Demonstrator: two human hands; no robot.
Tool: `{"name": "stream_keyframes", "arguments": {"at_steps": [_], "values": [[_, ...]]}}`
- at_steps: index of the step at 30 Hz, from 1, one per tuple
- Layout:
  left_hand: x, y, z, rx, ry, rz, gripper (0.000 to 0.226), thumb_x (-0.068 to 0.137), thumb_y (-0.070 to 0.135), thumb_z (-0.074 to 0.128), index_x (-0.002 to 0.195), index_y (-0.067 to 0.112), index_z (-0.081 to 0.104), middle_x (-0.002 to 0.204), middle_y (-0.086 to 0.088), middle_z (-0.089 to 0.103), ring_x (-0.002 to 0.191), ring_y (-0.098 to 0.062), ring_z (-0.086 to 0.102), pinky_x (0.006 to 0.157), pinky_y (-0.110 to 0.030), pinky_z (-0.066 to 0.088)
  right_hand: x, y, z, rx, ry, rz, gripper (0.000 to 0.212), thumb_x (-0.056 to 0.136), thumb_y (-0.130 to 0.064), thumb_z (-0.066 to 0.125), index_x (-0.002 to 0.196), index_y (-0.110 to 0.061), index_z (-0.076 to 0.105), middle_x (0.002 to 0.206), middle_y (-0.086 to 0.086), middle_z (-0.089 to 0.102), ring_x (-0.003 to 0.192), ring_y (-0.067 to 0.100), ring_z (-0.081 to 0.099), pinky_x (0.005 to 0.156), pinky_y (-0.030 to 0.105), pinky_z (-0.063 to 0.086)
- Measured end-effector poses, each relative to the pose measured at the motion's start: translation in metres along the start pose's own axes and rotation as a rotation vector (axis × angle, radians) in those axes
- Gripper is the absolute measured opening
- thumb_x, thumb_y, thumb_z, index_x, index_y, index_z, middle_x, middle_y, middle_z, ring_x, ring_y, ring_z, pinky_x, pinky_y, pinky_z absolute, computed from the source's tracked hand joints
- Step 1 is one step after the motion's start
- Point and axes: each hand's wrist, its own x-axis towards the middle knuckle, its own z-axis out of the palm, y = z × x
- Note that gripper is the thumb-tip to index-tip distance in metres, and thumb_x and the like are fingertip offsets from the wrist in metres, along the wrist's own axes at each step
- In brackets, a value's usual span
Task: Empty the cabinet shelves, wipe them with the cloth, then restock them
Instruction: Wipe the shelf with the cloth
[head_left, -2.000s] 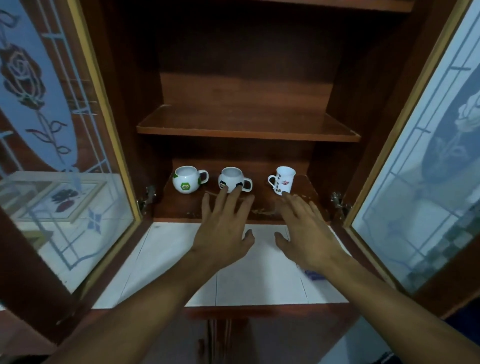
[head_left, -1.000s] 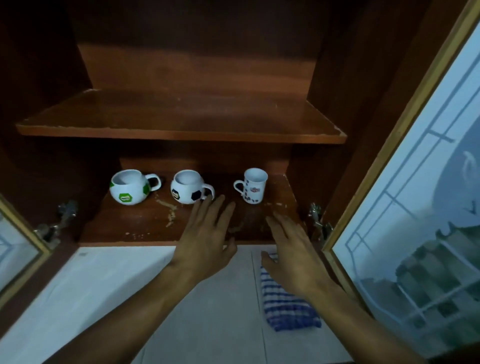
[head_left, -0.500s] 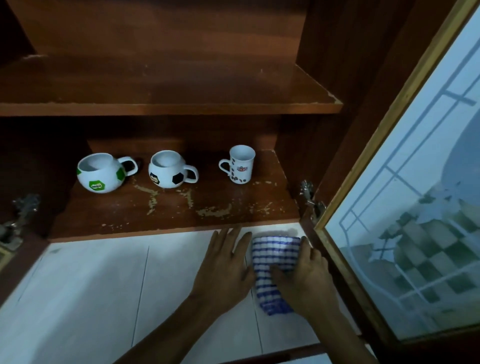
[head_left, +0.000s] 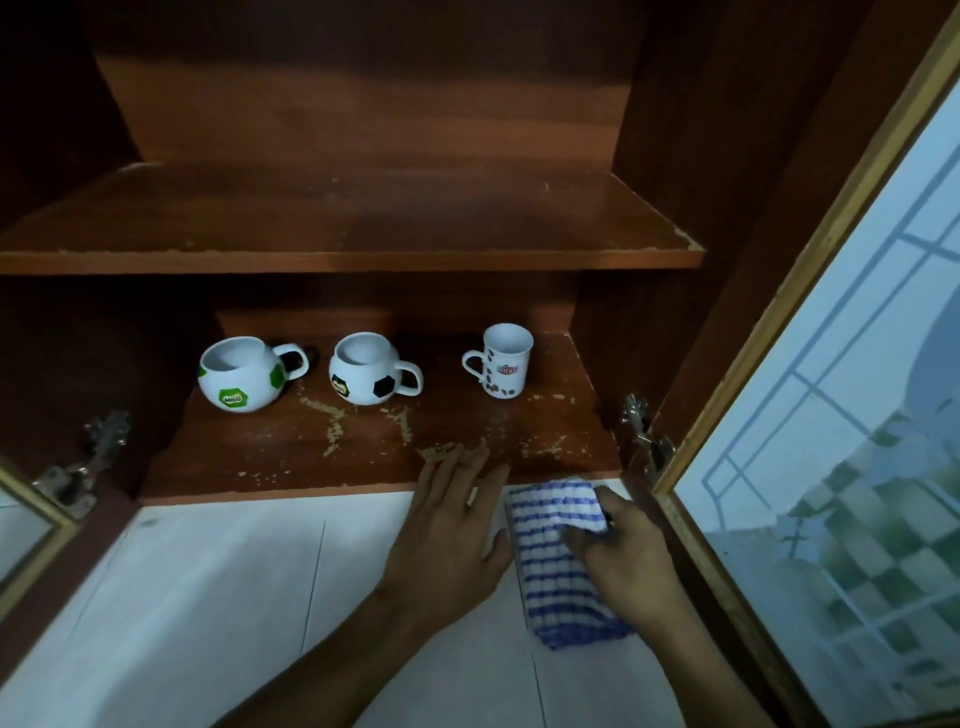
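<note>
Right hand (head_left: 623, 556) grips the striped cloth (head_left: 550, 525), left hand (head_left: 447, 535) lies spread beside it. Wiping with 3 mugs (head_left: 363, 376) on the far shelf (head_left: 363, 452) could topple 1.

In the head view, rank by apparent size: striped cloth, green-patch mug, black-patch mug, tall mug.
1. striped cloth, though nearest the camera.
2. green-patch mug and black-patch mug, too alike to split.
3. tall mug.

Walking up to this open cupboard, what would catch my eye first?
Three white mugs line the back of the lower shelf: a green-patched football mug left, a black-patched football mug middle, a taller straight mug right. On the white tiled counter, the right hand grips a blue-striped cloth, the left hand flat beside it.
</note>
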Motion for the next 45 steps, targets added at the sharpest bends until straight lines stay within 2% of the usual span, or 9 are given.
{"name": "stream_keyframes", "arguments": {"at_steps": [4,7,12,19,22,25,29,36,45], "values": [[0.007,-0.007,-0.02,0.037,0.052,0.0,0.06,0.083,0.039,0.048,0.135,0.009,0.054,0.139,-0.012,0.053,0.132,-0.033,0.046,0.106,-0.055,0.04,0.004,-0.023,-0.007,0.115,-0.026,-0.06,0.022,0.093,-0.02,0.064,0.089,-0.035,0.048,0.079,-0.02,0.056,0.07,0.002,0.058,0.062,0.015,0.049],[0.013,-0.012,-0.036,0.038,0.109,0.014,0.061,0.082,0.038,0.049,0.135,0.009,0.053,0.14,-0.014,0.052,0.134,-0.035,0.044,0.108,-0.055,0.038,0.007,-0.037,-0.012,0.166,-0.043,-0.085,0.011,0.091,-0.018,0.066,0.096,-0.026,0.061,0.087,-0.007,0.072,0.076,0.009,0.069,0.073,0.031,0.058],[0.027,-0.022,-0.067,0.061,0.198,0.015,0.059,0.084,0.034,0.05,0.137,0.009,0.05,0.142,-0.013,0.049,0.137,-0.033,0.041,0.109,-0.056,0.036,0.011,-0.06,-0.021,0.296,-0.086,-0.107,0.019,0.092,-0.018,0.065,0.101,-0.034,0.061,0.098,-0.007,0.073,0.086,0.014,0.072,0.078,0.042,0.06],[0.049,-0.044,-0.117,0.082,0.33,-0.04,0.059,0.084,0.035,0.047,0.136,0.008,0.053,0.144,-0.014,0.048,0.138,-0.034,0.037,0.114,-0.049,0.025,0.01,-0.114,-0.044,0.511,-0.145,-0.215,0.024,0.091,-0.008,0.065,0.109,-0.025,0.066,0.096,-0.003,0.076,0.086,0.018,0.074,0.079,0.043,0.059],[0.057,-0.052,-0.132,0.1,0.357,-0.031,0.059,0.084,0.035,0.048,0.136,0.008,0.053,0.144,-0.014,0.048,0.136,-0.036,0.04,0.114,-0.05,0.026,0.01,-0.141,-0.052,0.59,-0.179,-0.228,0.025,0.091,-0.005,0.064,0.109,-0.021,0.067,0.096,0.002,0.076,0.086,0.022,0.074,0.076,0.043,0.059],[0.061,-0.053,-0.143,0.11,0.406,0.002,0.056,0.083,0.031,0.055,0.132,0.006,0.055,0.14,-0.015,0.051,0.127,-0.037,0.049,0.11,-0.052,0.034,0.012,-0.164,-0.061,0.649,-0.203,-0.239,0.021,0.09,-0.003,0.063,0.107,-0.015,0.067,0.093,0.006,0.076,0.082,0.024,0.074,0.065,0.036,0.061],[0.066,-0.05,-0.152,0.13,0.459,0.043,0.054,0.081,0.026,0.063,0.131,0.006,0.057,0.139,-0.014,0.053,0.129,-0.034,0.047,0.107,-0.044,0.036,0.018,-0.188,-0.073,0.661,-0.226,-0.257,0.023,0.088,-0.005,0.066,0.109,-0.012,0.067,0.093,0.008,0.076,0.083,0.027,0.074,0.064,0.038,0.061],[0.1,-0.068,-0.17,0.301,0.425,-0.016,0.053,0.086,0.036,0.053,0.131,0.008,0.057,0.135,-0.013,0.054,0.132,-0.035,0.043,0.112,-0.052,0.027,0.046,-0.229,-0.093,0.618,-0.226,-0.341,0.021,0.088,-0.008,0.068,0.108,-0.014,0.067,0.089,0.005,0.076,0.078,0.024,0.074,0.056,0.032,0.058],[0.127,-0.091,-0.172,0.302,0.402,-0.09,0.052,0.091,0.045,0.048,0.119,0.005,0.066,0.128,-0.013,0.061,0.127,-0.035,0.049,0.105,-0.045,0.037,0.101,-0.273,-0.09,0.491,-0.238,-0.409,0.023,0.087,-0.01,0.068,0.11,-0.014,0.067,0.091,0.005,0.076,0.081,0.024,0.074,0.07,0.038,0.058]]}}
